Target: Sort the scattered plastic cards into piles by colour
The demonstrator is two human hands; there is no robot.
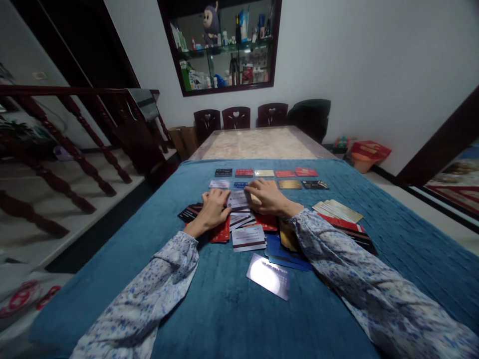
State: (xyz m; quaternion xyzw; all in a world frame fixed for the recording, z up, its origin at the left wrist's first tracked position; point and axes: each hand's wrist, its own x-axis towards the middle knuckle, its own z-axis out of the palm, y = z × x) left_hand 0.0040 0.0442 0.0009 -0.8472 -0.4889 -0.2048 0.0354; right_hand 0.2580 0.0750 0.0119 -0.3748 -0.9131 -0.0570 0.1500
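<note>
Between my two hands is a pale lilac card, gripped at its left edge by my left hand and at its right edge by my right hand. Beneath and around it lies a loose spread of cards: red cards, a white card with a dark stripe, blue cards and black cards. A shiny silver card lies apart, closest to me. My right forearm partly covers the gold cards.
Beyond my hands, two rows of cards lie on the blue cloth, including a black card and a gold card. More cards fan out on the right. Past the cloth, bare marble tabletop reaches toward several chairs.
</note>
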